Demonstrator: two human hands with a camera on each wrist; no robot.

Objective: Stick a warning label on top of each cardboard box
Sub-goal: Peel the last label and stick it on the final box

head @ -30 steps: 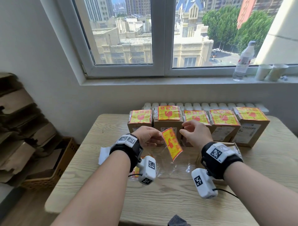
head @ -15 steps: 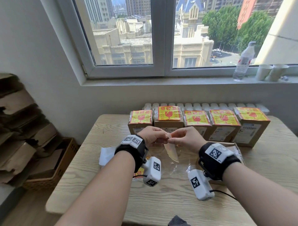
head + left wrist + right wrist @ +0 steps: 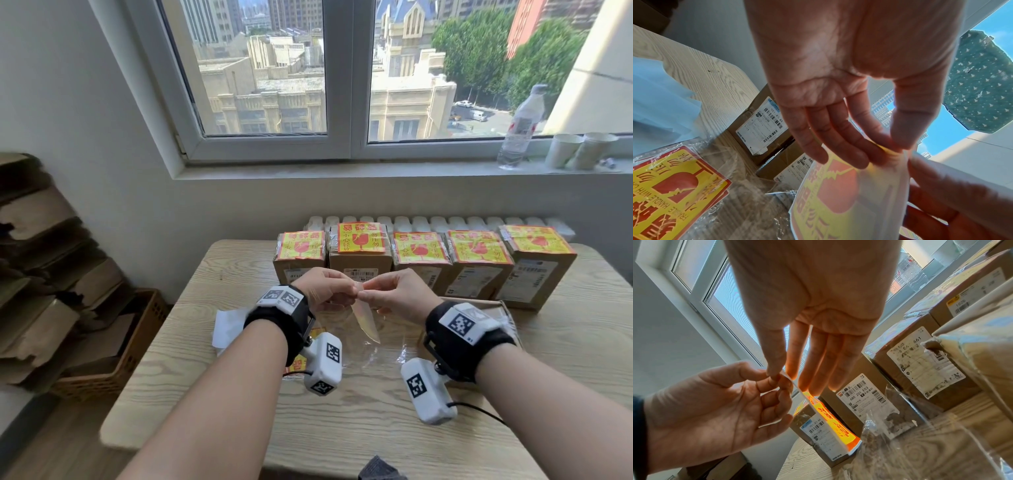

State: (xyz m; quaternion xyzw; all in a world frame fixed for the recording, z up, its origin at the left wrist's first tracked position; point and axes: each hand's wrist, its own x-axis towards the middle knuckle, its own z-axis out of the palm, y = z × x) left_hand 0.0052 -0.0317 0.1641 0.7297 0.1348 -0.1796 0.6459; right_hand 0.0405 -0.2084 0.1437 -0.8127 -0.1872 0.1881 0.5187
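Pale wood-grain table [image 3: 376, 428] set against a white wall under a wide window [image 3: 342, 78]; radiator top [image 3: 428, 222] just behind the far edge. Warning label [image 3: 365, 321] hangs edge-on above mid-table, top corner pinched from both sides: left hand [image 3: 325, 288] with thumb and fingertips closed on it, right hand [image 3: 394, 295] likewise, thumb against forefinger; fingertips of the two hands meet at that corner. Beneath it, crumpled clear wrap [image 3: 373, 353] and a packet of spare labels [image 3: 672, 191]; white backing sheets [image 3: 227, 327] at left. Five cardboard boxes [image 3: 359, 263] in a row along the far edge, touching, each top already labelled; a sixth carton [image 3: 493, 305] behind the right wrist. Near table edge open; stacked cardboard [image 3: 44, 274] and a basket [image 3: 130, 353] crowd the floor at left; bottle [image 3: 520, 126] and cups [image 3: 579, 150] on the sill.
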